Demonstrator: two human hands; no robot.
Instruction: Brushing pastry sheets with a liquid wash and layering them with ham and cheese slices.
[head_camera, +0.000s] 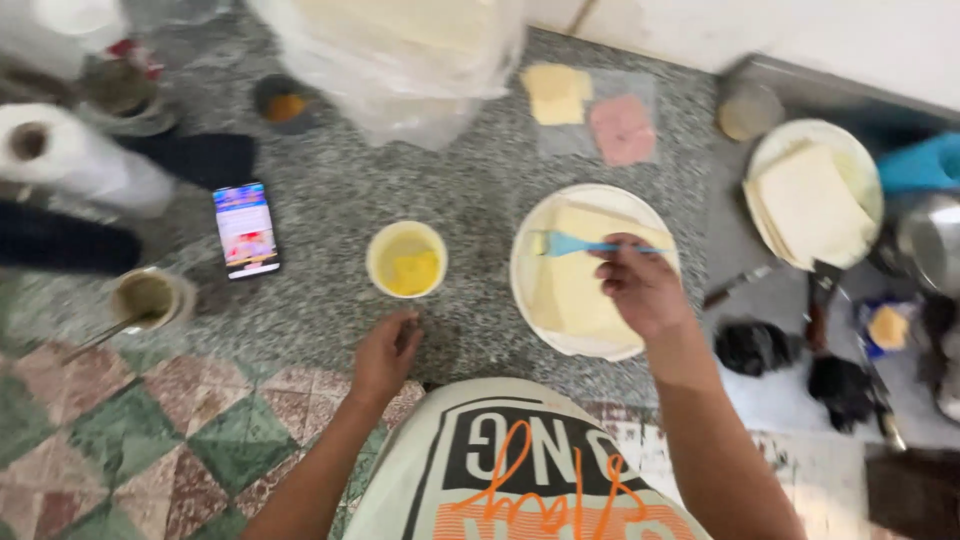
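Note:
My right hand (640, 290) grips a blue pastry brush (575, 245), its bristle end resting on pale square sheets of dough lying on a white plate (530, 300). My left hand (385, 355) rests on the speckled stone floor, fingers loosely curled and holding nothing, just below a small white bowl (405, 258) of yellow melted butter or oil.
A phone (246, 229) lies at the left beside a paper towel roll (70, 150) and a small cup (148, 298) with a spoon. A second plate (812, 195) stacked with sheets sits at the right. Cheese and ham slices (595, 115) lie on plastic; a large bag (400, 60) stands behind.

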